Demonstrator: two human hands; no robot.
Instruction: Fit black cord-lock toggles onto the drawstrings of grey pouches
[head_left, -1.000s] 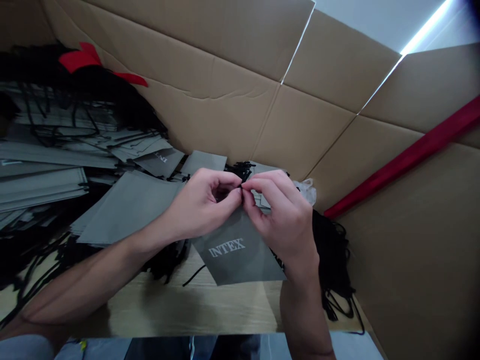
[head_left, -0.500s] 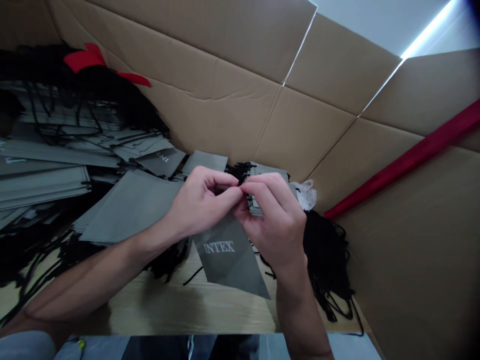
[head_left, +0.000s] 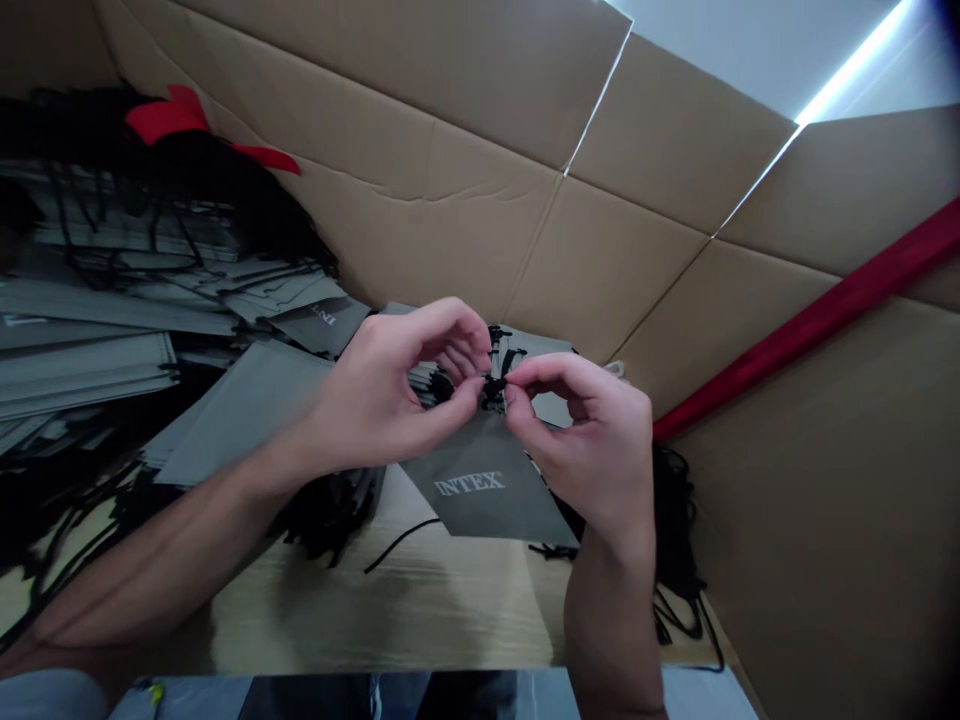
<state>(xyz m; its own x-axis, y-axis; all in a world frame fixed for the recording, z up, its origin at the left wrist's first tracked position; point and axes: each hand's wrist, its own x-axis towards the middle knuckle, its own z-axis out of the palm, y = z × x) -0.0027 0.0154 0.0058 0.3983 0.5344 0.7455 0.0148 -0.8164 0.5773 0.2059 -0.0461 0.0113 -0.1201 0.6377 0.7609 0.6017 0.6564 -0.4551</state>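
1. Head view, layout: grey pouch (head_left: 491, 490) printed INTEX is hanging straight below the two hands, its top edge pinched between them and its lower corner pointing down toward the wooden worktop (head_left: 420, 610). Its long axis is running from the fingertips toward the person. Both hands are equally near, meeting at its top.
2. Head view, hands: left hand (head_left: 382, 395) is curling nearly closed, thumb and forefinger pinching the black cord (head_left: 493, 385) at the pouch's mouth. Right hand (head_left: 600, 450) is pinching the same cord from the other side, remaining fingers loosely bent. The fingertips are almost touching.
3. Head view, surroundings: more grey pouches (head_left: 112, 340) are lying heaped to the left, loose black cords (head_left: 675, 520) are piling up to the right, and cardboard walls (head_left: 450, 150) are standing behind.
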